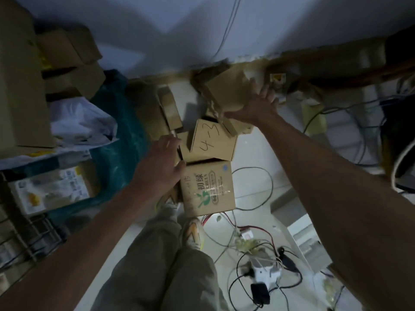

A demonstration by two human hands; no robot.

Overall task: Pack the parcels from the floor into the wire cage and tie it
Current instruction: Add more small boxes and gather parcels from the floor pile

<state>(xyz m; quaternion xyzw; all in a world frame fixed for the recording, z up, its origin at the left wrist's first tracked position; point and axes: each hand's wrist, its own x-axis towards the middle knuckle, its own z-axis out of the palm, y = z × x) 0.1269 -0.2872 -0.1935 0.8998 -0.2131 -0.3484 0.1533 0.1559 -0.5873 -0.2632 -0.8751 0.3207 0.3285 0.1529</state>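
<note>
Reaching forward and down, the right hand [253, 108] grips a plain brown box [226, 90], with the thumb along its near bottom edge and the fingers spread up its right side; the box is tilted and blurred, held above the other parcels near the wall. The left hand [161, 160] lies with fingers fairly straight against the left side of the parcel pile, touching the corner where a box marked "4-3" [213, 140] meets a printed box [208, 187] with a green logo and Chinese characters. It is curled round nothing that can be seen. The marked box sits tilted on top of the printed one, which stands on the pale floor [258, 153] just ahead of the person's shoe [193, 232]. More brown boxes [157, 106] lie behind and to the left of these two. At the far left edge, low down, stand the dark bars of the wire cage [29, 234], holding a white printed carton [51, 189] and a teal plastic bag [121, 122]. Loose cables [253, 189] and a white power strip [262, 272] lie on the floor to the right.
</note>
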